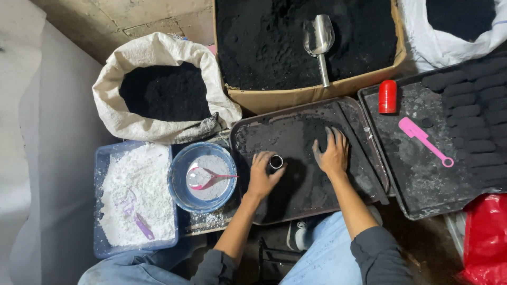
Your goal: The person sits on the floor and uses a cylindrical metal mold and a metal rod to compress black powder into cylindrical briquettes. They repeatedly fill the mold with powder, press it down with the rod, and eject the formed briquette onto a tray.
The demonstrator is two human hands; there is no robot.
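My left hand (262,174) grips a small metal tube (276,161) held upright on a dark tray (248,132) dusted with black powder. My right hand (331,154) lies flat on the same tray, fingers spread in the black powder, a little to the right of the tube. Both hands are smeared black.
A cardboard box (296,96) of black powder with a metal scoop (319,39) stands behind the tray. At left are a white sack (158,53) of black powder, a blue bowl (179,184) with a pink spoon, and a tub of white powder (137,190). The right tray (422,174) holds black briquettes, a red cylinder (387,96) and a pink scoop (422,138).
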